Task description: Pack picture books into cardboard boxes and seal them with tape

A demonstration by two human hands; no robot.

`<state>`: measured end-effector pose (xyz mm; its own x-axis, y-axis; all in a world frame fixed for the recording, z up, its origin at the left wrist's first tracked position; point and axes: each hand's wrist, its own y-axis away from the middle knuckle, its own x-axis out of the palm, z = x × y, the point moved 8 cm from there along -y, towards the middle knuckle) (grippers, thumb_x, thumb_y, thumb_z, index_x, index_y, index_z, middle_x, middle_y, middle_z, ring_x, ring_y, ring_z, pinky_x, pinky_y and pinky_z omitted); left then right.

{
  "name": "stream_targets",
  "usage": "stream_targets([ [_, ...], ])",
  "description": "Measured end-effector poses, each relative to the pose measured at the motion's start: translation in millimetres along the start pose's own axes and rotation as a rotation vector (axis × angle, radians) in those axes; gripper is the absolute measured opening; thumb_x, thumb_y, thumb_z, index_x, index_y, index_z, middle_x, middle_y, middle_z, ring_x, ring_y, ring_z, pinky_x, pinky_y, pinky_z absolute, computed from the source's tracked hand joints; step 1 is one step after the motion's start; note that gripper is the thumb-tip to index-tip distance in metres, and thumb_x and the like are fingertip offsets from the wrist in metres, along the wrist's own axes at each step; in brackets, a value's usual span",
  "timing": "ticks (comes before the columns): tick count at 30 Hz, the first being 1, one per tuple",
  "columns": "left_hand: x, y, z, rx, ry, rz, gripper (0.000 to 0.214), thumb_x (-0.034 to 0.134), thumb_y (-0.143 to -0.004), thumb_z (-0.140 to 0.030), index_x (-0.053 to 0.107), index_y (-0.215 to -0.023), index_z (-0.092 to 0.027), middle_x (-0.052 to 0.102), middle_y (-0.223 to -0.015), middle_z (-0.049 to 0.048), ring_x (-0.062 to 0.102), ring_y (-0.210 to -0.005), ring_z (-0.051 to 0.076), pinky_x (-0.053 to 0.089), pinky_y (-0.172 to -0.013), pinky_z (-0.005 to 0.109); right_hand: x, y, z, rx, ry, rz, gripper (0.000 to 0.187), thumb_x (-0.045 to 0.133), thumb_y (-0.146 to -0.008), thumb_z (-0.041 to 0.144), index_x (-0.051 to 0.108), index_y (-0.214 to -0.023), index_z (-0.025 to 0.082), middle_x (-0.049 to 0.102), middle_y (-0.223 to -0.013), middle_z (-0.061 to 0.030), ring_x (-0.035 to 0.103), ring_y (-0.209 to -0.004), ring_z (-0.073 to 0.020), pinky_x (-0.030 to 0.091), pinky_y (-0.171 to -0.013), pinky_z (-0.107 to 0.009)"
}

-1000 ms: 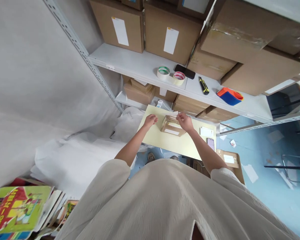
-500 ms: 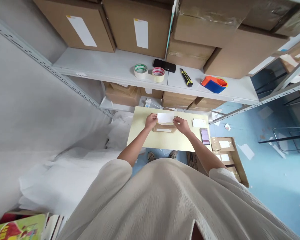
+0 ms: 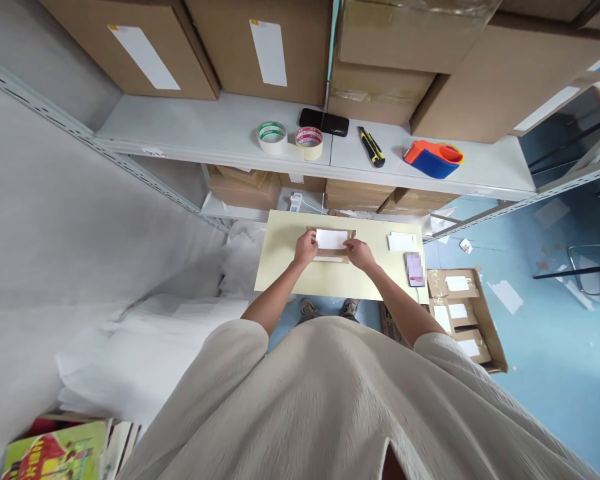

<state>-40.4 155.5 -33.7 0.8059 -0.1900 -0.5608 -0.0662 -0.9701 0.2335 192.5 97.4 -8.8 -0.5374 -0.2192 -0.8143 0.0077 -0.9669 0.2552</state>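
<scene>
A blank white label (image 3: 331,239) lies flat over the top of a small cardboard box (image 3: 333,253) on the pale yellow table (image 3: 280,260). My left hand (image 3: 306,247) pinches the label's left edge, and my right hand (image 3: 359,254) pinches its lower right corner. Whether the label touches the cardboard all over, I cannot tell. A second white label (image 3: 329,259) shows on the box's near side. To the right of my right hand are a few white labels (image 3: 401,241) and a phone (image 3: 415,269) with a lit screen.
Above the table runs a grey shelf (image 3: 180,133) with tape rolls (image 3: 272,138), a black phone-like object (image 3: 324,123), a utility knife (image 3: 371,147) and an orange-blue tape dispenser (image 3: 434,159). A carton (image 3: 495,333) of labelled boxes stands right; white sheeting (image 3: 145,353) lies left.
Both hands have lowered the label toward me, onto the box top, where more cardboard now shows beyond it. The head view has shifted slightly.
</scene>
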Motion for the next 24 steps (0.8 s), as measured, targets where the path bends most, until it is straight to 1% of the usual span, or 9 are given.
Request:
stream_targets([
  [3,1.5,-2.4,-5.2,0.067,-0.074,-0.008,0.039,0.067,-0.088,-0.001,0.08,-0.12,-0.021,0.078,-0.12,0.0093,0.075,-0.103,0.022,0.06,-0.105,0.035,0.2,-1.3,4.3,-0.024,0.037,0.033,0.044,0.056,-0.098,0.008,0.083,-0.13,0.021,0.083,-0.13,-0.0099,0.077,-0.113,-0.0252,0.058,-0.1,-0.033],
  [8,2.9,-0.2,-9.7,0.105,-0.257,0.025,0.04,0.063,-0.092,-0.003,0.078,-0.125,-0.021,0.074,-0.128,0.0135,0.074,-0.113,0.027,0.06,-0.107,0.041,1.6,-2.0,4.4,-0.02,0.084,0.096,0.039,0.058,-0.102,0.011,0.083,-0.129,0.022,0.082,-0.133,-0.0104,0.075,-0.116,-0.0265,0.058,-0.098,-0.033],
  [11,-1.3,7.6,-16.8,0.17,-0.424,-0.003,0.046,0.061,-0.096,-0.008,0.075,-0.138,-0.021,0.07,-0.142,0.0184,0.069,-0.131,0.035,0.056,-0.114,0.048,3.4,-2.5,3.8,-0.024,0.126,0.099,0.038,0.055,-0.104,0.015,0.082,-0.13,0.022,0.08,-0.136,-0.013,0.074,-0.119,-0.029,0.058,-0.096,-0.035],
  [12,0.0,11.1,-20.6,0.221,-0.472,0.011,0.05,0.058,-0.097,-0.008,0.073,-0.144,-0.02,0.067,-0.149,0.0196,0.066,-0.138,0.036,0.053,-0.118,0.05,3.5,-2.8,5.0,-0.039,0.145,0.079,0.039,0.053,-0.106,0.017,0.082,-0.132,0.02,0.078,-0.138,-0.015,0.072,-0.121,-0.0306,0.057,-0.099,-0.038],
  [14,8.8,19.6,-27.6,0.35,-0.542,0.1,0.059,0.052,-0.101,-0.011,0.066,-0.157,-0.019,0.059,-0.167,0.0193,0.057,-0.153,0.036,0.045,-0.128,0.052,4.4,-2.8,10.1,-0.097,0.184,0.021,0.044,0.049,-0.11,0.024,0.078,-0.142,0.018,0.073,-0.148,-0.0197,0.068,-0.13,-0.0351,0.055,-0.108,-0.045],
  [16,21.4,28.8,-29.7,0.461,-0.595,0.224,0.069,0.046,-0.104,-0.016,0.053,-0.172,-0.019,0.047,-0.181,0.0158,0.043,-0.168,0.034,0.033,-0.137,0.054,9.9,-1.4,17.8,-0.193,0.226,-0.003,0.054,0.045,-0.114,0.035,0.067,-0.158,0.015,0.062,-0.165,-0.0228,0.058,-0.147,-0.0395,0.048,-0.12,-0.054],
  [19,34.9,37.3,-23.4,0.506,-0.666,0.343,0.079,0.044,-0.107,-0.032,0.031,-0.185,-0.019,0.03,-0.191,0.013,0.022,-0.179,0.034,0.014,-0.144,0.059,26.8,2.0,23.5,-0.317,0.302,0.077,0.07,0.039,-0.116,0.048,0.044,-0.178,0.016,0.038,-0.186,-0.0203,0.032,-0.171,-0.0408,0.029,-0.135,-0.064],
  [21,38.3,39.5,-18.8,0.482,-0.676,0.364,0.087,0.051,-0.106,-0.044,0.027,-0.186,-0.019,0.027,-0.192,0.0149,0.018,-0.18,0.036,0.007,-0.145,0.061,34.7,3.6,20.2,-0.338,0.337,0.131,0.077,0.04,-0.115,0.052,0.034,-0.183,0.017,0.028,-0.19,-0.0188,0.02,-0.176,-0.0401,0.017,-0.139,-0.069],
  [24,33.8,39.6,-17.8,0.406,-0.606,0.308,0.1,0.069,-0.097,-0.051,0.032,-0.184,-0.019,0.027,-0.191,0.0201,0.016,-0.18,0.04,0.001,-0.143,0.065,31.9,4.0,10.6,-0.319,0.307,0.119,0.083,0.046,-0.112,0.056,0.032,-0.184,0.016,0.023,-0.191,-0.0217,0.016,-0.178,-0.0426,0.009,-0.139,-0.074],
])
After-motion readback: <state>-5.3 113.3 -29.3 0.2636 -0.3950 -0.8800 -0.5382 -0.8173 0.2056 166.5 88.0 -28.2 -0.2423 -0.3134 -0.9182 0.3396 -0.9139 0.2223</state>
